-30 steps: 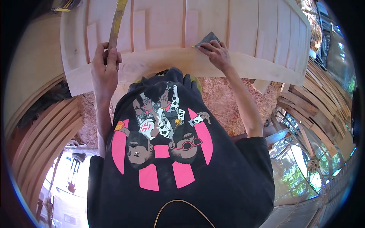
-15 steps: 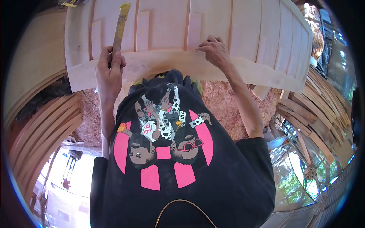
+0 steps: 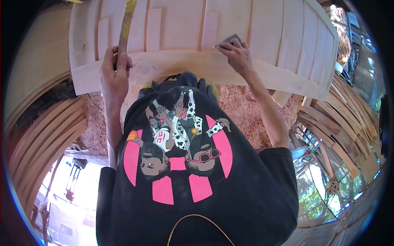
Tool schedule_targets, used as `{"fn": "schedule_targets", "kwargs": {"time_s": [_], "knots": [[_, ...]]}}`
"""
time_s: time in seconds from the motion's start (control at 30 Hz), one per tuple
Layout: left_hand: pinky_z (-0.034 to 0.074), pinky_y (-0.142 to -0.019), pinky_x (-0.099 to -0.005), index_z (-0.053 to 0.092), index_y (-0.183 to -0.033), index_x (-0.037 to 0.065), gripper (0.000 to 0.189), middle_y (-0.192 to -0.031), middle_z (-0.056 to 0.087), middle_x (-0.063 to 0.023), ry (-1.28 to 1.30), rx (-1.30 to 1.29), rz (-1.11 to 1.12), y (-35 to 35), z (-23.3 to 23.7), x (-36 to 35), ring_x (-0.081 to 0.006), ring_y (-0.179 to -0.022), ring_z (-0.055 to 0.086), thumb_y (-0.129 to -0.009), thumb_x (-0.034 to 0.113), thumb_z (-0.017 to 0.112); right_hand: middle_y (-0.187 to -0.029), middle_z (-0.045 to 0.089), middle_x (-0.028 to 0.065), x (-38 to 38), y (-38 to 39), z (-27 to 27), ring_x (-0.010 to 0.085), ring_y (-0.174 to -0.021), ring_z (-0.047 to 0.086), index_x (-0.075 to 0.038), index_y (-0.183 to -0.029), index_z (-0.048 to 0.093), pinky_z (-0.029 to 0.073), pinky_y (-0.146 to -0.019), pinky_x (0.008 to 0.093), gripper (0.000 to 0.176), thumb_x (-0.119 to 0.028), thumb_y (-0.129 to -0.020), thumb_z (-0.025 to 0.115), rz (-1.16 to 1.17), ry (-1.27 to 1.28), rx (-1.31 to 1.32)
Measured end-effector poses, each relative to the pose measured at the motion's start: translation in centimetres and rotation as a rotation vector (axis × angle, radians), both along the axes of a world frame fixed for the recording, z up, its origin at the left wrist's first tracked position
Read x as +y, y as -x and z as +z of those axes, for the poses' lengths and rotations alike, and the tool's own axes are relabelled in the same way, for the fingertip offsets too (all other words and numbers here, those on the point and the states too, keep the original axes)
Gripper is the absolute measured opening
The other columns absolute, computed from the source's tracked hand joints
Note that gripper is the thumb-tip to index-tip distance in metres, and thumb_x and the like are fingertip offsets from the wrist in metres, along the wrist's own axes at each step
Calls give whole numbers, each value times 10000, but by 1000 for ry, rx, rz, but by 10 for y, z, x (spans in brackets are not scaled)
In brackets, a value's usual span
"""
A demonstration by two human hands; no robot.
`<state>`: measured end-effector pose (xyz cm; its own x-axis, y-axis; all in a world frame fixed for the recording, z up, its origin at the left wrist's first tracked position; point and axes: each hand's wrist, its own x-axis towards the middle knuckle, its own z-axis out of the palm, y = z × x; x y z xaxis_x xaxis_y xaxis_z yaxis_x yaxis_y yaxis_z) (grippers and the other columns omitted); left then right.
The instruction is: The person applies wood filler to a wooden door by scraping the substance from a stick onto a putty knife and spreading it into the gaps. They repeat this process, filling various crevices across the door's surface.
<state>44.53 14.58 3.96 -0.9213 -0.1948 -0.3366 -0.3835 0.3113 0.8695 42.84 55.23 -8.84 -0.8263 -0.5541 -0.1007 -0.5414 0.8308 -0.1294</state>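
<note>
My left hand (image 3: 115,74) is closed around the lower end of a flat wooden stick (image 3: 124,35), held upright, with yellow paste (image 3: 130,7) smeared on its top end. My right hand (image 3: 238,56) pinches a thin, dark grey-green scraper (image 3: 233,38). A dab of yellow paste (image 3: 214,47) shows by the scraper's left tip, at the wood. Beneath both hands lies a pale wooden panel (image 3: 176,28) with long grooves and short raised strips. The right hand is over its lower rail (image 3: 180,61), close to the foot of a short strip (image 3: 209,30).
Stacked long boards (image 3: 49,139) curve along the left side. More loose timber (image 3: 344,119) is piled at the right. Brown shavings (image 3: 246,110) cover the ground under the panel. A yellow-marked object (image 3: 76,1) sits at the top left edge.
My right hand has shifted slightly right and turned, so the scraper now shows. My left hand and stick have moved a little to the left, and the stick's top has risen.
</note>
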Motion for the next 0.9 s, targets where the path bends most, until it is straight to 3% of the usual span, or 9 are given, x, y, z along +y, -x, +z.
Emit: {"fn": "schedule_targets", "kwargs": {"time_s": [0.3,0.6,0.9], "knots": [[399,-588,-271,603,-1113,-11,203,-725,603,-20,13,0,27,-10,3,6,-78,-631,477,-1085,182,547,-1173,731,-104,-14,5,-3,146,-1118,601,-230,-1134,800,441,-956,385,382,-43,-840,643,11,31,-106],[409,-608,-270,601,-1118,-1,195,-740,600,-20,10,-44,74,-24,0,13,-79,-650,482,-1088,183,544,-1289,658,-101,20,-14,-26,145,-1127,571,-211,-1222,761,437,-920,386,445,-82,-802,683,145,21,62],[409,-598,-271,599,-1089,6,193,-732,599,-17,22,-21,117,-30,4,21,-78,-640,484,-1092,190,542,-1204,737,-124,-4,17,1,142,-1146,591,-230,-1118,801,433,-957,385,359,-59,-834,662,-46,66,-70]]}}
